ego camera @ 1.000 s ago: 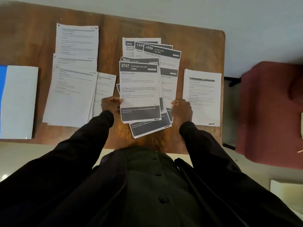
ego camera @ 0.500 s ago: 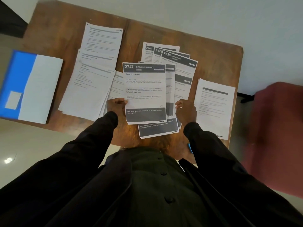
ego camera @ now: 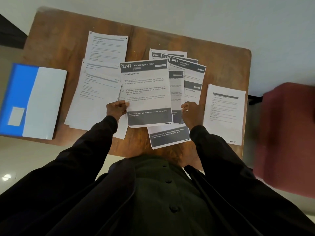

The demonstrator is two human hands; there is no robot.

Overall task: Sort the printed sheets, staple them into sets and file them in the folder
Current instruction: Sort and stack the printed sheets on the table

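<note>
Pinching sheet 2747 point(ego camera: 146, 92) at lower left edge, left hand point(ego camera: 116, 109) keeping thumb on top; sheet lying centre frame, long axis running up-frame. Just right, right hand point(ego camera: 191, 113) curling at fanned sheets point(ego camera: 187, 77), grip unclear. Folder point(ego camera: 25, 99) lying far left, nearer left hand.

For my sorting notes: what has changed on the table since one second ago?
The left hand, pinching sheet 2747 by its left edge, has moved it away from the person, so it now covers the header beneath. The right hand stays at the pile's right edge. The left stacks and the blue folder lie unchanged.
</note>
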